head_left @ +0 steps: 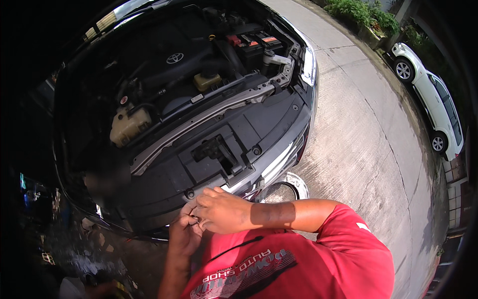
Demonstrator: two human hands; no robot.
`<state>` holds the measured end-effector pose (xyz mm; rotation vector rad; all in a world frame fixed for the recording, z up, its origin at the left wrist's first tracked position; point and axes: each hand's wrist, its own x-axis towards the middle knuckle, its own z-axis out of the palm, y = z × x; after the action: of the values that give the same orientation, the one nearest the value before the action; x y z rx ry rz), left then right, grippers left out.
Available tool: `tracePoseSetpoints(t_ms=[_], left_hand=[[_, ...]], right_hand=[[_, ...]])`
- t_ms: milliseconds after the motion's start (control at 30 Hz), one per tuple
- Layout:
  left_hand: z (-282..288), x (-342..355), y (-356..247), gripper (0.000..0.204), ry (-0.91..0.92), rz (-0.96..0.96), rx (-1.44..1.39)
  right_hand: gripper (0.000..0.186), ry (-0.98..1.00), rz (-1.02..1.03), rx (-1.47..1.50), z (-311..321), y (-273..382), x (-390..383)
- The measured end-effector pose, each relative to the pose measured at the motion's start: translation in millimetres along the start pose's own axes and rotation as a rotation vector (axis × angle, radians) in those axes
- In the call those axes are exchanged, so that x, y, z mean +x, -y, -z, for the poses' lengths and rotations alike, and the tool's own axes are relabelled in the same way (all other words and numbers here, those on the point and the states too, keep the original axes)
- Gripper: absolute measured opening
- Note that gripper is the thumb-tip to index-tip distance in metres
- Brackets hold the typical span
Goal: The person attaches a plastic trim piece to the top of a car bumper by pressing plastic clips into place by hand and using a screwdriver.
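Observation:
In front of the car's front edge, my two hands meet close to my red shirt. My left hand is below, its fingers bent and pressed together. Over it lies my right hand, its fingers curled in against the left fingertips. Something small and dark shows between the fingers, too little of it to name. Just beyond the hands is the black plastic panel behind the car's grille. An opening in it shows the hood latch.
The open engine bay holds an engine cover, a battery and a yellowed plastic reservoir. A round, white-rimmed container stands by the bumper. Concrete pavement runs along the right, with a white car parked beyond.

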<state>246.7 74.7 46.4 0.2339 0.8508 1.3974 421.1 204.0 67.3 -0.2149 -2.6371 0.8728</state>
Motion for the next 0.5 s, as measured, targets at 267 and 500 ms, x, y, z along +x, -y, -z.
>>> tracePoseSetpoints(t_ms=[267,500], left_hand=[[-39.1,35.6,14.4,0.058,0.066,0.092,-0.036],[-83.7,66.5,12.6,0.034,-0.053,0.164,0.129]], right_hand=[[0.020,-0.237,-0.109,0.120,17.2,-32.8,-31.4],[0.036,-0.355,-0.159,0.141,36.6,-69.8,-60.4]])
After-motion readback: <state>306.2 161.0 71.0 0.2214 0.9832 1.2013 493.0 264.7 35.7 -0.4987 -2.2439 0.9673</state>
